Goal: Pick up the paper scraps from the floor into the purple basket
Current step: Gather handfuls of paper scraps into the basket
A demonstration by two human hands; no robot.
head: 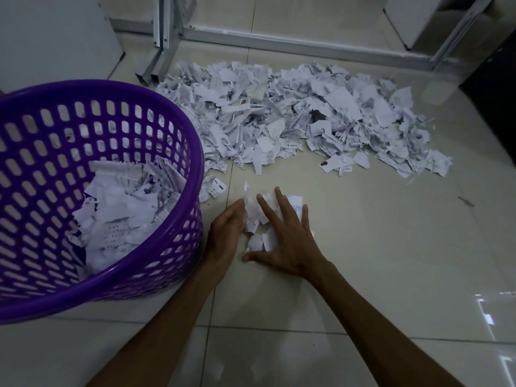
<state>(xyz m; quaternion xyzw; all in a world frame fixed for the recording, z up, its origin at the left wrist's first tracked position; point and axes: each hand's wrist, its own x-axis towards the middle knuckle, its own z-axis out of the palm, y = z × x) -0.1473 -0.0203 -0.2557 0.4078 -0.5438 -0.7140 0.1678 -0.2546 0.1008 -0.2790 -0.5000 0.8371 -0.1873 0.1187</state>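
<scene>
Paper scraps [293, 113]: most lie piled on the floor [391, 247], some already in the purple basket [178, 129]. Your left hand [226, 227] and spread right hand [290, 241] press a small clump [258, 219] between them.

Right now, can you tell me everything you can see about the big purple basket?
The round purple plastic basket stands on the pale tiled floor at the left, left of the left hand. Its walls are a lattice of small oblong holes under a smooth thick rim. It is open-topped, looks slightly tilted, and is partly filled with torn white paper scraps. Neither hand touches it.
</scene>
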